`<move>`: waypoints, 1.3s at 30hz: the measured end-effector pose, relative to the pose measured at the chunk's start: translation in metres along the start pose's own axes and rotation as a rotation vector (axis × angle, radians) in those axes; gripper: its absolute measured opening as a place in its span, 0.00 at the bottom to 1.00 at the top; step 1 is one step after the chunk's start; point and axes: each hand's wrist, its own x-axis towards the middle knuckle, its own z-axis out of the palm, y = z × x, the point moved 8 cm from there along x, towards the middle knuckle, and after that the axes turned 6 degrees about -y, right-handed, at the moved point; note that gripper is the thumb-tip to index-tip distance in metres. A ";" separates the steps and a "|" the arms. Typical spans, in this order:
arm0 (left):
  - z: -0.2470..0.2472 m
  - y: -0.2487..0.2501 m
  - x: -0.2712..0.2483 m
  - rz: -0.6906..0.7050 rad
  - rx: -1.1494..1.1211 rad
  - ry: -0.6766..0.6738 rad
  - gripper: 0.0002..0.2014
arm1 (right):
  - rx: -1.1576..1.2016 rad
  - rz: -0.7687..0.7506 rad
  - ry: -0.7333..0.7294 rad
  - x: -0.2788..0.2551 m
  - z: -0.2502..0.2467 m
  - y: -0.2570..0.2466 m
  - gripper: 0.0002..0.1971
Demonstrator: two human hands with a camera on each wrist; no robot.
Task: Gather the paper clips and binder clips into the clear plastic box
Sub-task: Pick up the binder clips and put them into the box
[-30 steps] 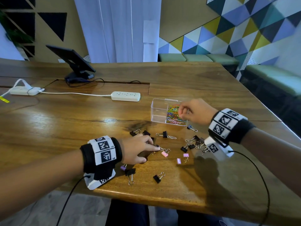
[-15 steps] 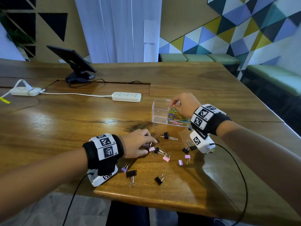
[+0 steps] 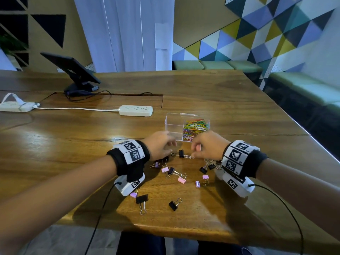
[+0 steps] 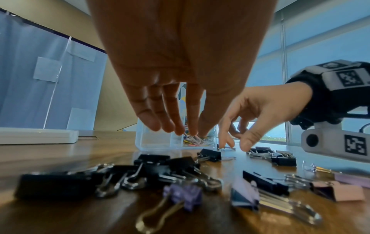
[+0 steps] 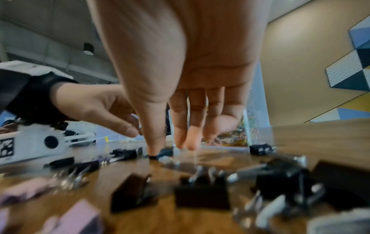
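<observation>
The clear plastic box [image 3: 173, 126] stands mid-table, with coloured paper clips [image 3: 196, 126] in its right compartment. Just in front of it lie a black binder clip [image 3: 181, 153] and a silver paper clip [image 3: 189, 156]. My left hand [image 3: 171, 145] hovers left of them, its fingers [image 4: 170, 126] hanging down with nothing in them. My right hand [image 3: 195, 152] is lowered at the paper clip's right end; its thumb tip [image 5: 153, 152] touches the table and the fingers stay apart from the thumb. Several black, pink and purple binder clips [image 3: 181, 179] lie scattered nearer me.
A white power strip [image 3: 136, 110] lies behind and left of the box, its cord running to a second strip [image 3: 16, 106] at the far left. A tablet on a stand [image 3: 73, 70] is at the back left. The table's front edge [image 3: 165, 229] is close behind the nearest clips.
My right hand left the box and came down to the table in front of it. My left hand moved forward from the clip pile toward the box.
</observation>
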 end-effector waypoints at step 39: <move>0.009 -0.058 -0.023 -0.368 0.094 -0.186 0.23 | 0.016 -0.090 -0.242 -0.010 0.030 -0.031 0.07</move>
